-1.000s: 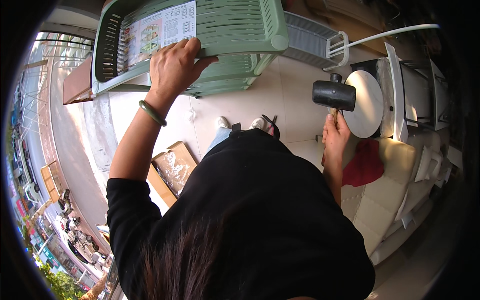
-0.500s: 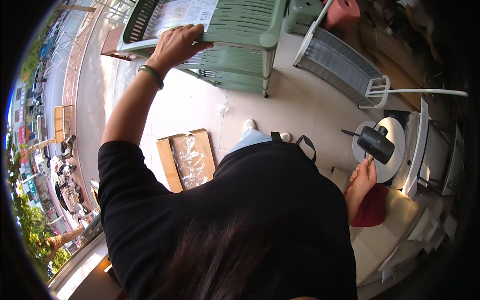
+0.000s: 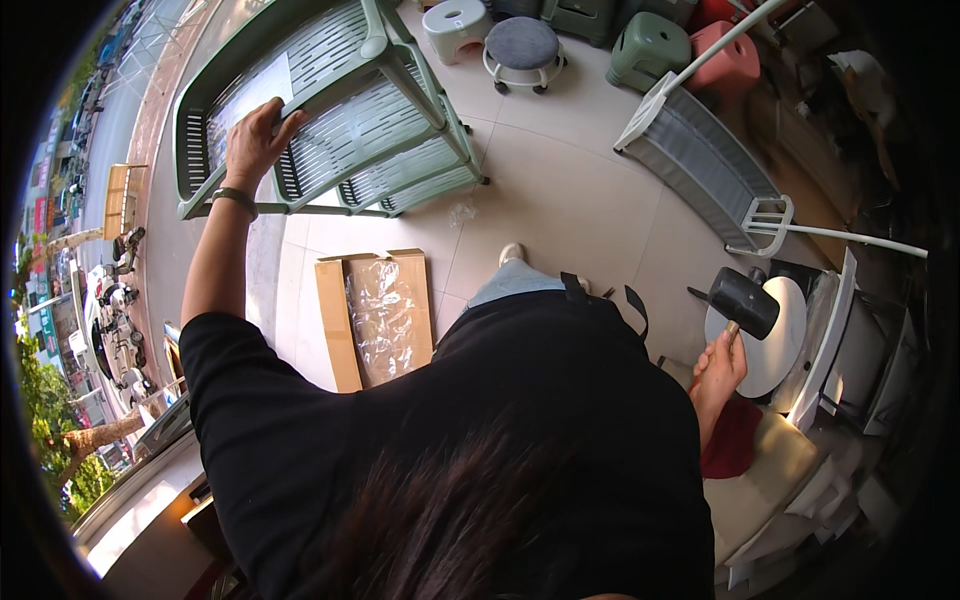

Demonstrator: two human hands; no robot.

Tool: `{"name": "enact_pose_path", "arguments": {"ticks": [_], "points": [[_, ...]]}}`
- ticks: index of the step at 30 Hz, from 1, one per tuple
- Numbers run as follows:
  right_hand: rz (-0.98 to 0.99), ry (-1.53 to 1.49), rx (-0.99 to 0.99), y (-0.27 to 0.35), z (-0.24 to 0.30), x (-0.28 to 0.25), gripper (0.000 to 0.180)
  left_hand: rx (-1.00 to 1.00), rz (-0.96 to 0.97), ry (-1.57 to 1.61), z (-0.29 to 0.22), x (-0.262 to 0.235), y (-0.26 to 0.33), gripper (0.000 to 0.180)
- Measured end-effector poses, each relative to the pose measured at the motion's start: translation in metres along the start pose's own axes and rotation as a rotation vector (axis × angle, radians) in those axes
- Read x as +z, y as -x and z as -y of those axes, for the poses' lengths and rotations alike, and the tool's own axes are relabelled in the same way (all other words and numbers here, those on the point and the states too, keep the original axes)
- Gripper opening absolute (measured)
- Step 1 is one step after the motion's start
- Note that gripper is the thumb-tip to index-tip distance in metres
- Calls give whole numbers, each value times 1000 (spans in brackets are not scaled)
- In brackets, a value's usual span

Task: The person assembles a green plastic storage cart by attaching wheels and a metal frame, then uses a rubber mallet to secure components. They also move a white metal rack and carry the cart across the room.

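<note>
My left hand (image 3: 255,148) is closed over the near rim of a green plastic shelf rack (image 3: 330,110), whose slatted tiers lean at an angle at the upper left. A sheet of printed paper (image 3: 262,88) lies on its top tier. On the right side, my right hand (image 3: 722,368) grips the wooden handle of a rubber mallet (image 3: 745,302) with a black head. A thin dark pointed thing sticks out beside the mallet head; its kind I cannot make out. Below the rack, on the floor, lies an open cardboard box (image 3: 335,325) with clear plastic wrapping (image 3: 382,320) in it.
A grey sling-like rack with white tubes (image 3: 705,150) stands at the right. Behind it are a green stool (image 3: 648,50) and a pink stool (image 3: 725,62). A round wheeled stool (image 3: 522,45) and a white stool (image 3: 456,25) stand at the back. A crumpled plastic scrap (image 3: 462,213) lies on the tiles.
The shelf rack has shifted left and turned in the view, with my left hand still on its rim. More stools now show at the back. The mallet stays in my right hand.
</note>
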State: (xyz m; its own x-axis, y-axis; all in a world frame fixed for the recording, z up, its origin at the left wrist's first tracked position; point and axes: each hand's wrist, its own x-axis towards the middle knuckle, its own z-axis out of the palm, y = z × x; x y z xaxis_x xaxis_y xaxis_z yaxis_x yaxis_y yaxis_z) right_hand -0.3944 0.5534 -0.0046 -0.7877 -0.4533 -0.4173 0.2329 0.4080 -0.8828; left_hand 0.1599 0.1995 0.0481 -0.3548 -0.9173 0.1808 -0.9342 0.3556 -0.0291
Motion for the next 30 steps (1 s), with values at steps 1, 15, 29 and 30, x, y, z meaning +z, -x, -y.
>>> {"name": "enact_pose_path", "arguments": {"ticks": [1,15,29,30], "points": [[22,4,-8,1,2,7,12,-17,-27,-4,10,0,4,51],[197,63,-45,6,6,77,16,-64,-69,-29,56,8,4,49],[188,75,5,14,3,88,14,-84,-83,-64,57,12,5,49],[187,70,1,15,3,88,14,-77,-88,-57,59,12,3,49]]}}
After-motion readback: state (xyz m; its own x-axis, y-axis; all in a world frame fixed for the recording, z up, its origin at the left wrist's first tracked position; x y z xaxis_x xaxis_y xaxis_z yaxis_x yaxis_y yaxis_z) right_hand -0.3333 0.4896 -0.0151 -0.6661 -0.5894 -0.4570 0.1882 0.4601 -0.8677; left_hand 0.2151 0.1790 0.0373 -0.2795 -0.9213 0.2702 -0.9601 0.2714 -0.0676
